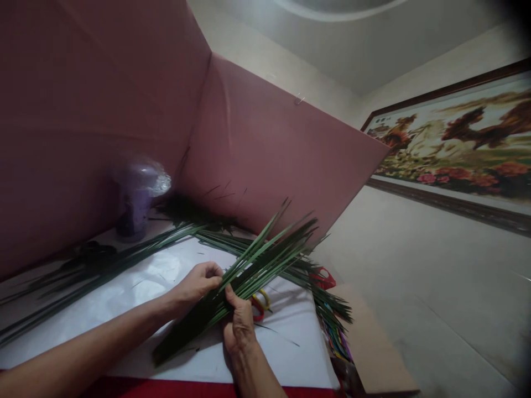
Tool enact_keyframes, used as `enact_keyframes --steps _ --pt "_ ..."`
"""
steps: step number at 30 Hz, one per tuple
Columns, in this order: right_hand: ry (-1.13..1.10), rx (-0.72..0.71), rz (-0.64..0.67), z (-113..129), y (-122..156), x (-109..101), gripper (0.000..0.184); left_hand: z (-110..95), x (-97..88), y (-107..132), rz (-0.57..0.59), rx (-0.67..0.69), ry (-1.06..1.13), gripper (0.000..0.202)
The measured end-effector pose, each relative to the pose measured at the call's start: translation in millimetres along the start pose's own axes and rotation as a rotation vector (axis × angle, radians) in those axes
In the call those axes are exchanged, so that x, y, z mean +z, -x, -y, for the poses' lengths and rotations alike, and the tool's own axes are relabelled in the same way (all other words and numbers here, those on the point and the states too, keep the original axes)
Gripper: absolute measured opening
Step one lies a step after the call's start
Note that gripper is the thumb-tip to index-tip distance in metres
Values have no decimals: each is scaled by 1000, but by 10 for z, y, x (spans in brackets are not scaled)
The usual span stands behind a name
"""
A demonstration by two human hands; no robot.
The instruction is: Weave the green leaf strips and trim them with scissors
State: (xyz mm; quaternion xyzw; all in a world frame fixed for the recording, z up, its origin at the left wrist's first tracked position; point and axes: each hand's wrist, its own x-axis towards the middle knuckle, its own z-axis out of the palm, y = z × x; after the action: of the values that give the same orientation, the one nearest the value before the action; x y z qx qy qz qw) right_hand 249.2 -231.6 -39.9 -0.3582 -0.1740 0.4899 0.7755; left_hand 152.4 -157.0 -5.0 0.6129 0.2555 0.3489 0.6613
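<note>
A bundle of long green leaf strips (253,265) lies slanted across the white-covered table (136,287), fanning out toward the upper right. My left hand (198,283) is curled on the bundle's upper side near its middle. My right hand (238,326) pinches the same strips from below, thumb on top. Both hands are closed round the strips. The lower, darker end of the bundle (178,337) rests on the table between my forearms.
More long green strips (95,271) lie along the table's left and far side. Scissors with red and yellow handles (260,305) sit under the bundle. A purple jar (135,199) stands in the corner of a pink partition (249,143). A red-handled tool (323,278) lies at the right edge.
</note>
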Motion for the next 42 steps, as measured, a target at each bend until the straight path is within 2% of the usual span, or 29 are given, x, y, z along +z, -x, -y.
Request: enact_keyframes --steps 6,10,13,17,20,25,37,42 --pt "-71 17 -29 45 26 59 44 -23 63 58 53 4 -52 18" --pt "-72 26 -76 72 26 82 35 -25 82 74 65 63 -144 16" --pt "-62 18 -104 63 24 79 29 -33 77 55 33 20 -128 18" --pt "5 -30 -135 36 30 68 36 -31 89 56 -47 -48 -18 15" --pt "71 -42 -125 19 33 68 38 -22 109 79 -38 -52 34 15" --pt "143 -46 -78 -8 26 57 30 -21 118 96 -39 -43 8 21" --pt "198 -78 -150 -25 62 69 34 43 82 67 -76 149 -329 22" --pt "176 -105 -138 -60 40 45 33 21 107 78 -57 118 -254 25"
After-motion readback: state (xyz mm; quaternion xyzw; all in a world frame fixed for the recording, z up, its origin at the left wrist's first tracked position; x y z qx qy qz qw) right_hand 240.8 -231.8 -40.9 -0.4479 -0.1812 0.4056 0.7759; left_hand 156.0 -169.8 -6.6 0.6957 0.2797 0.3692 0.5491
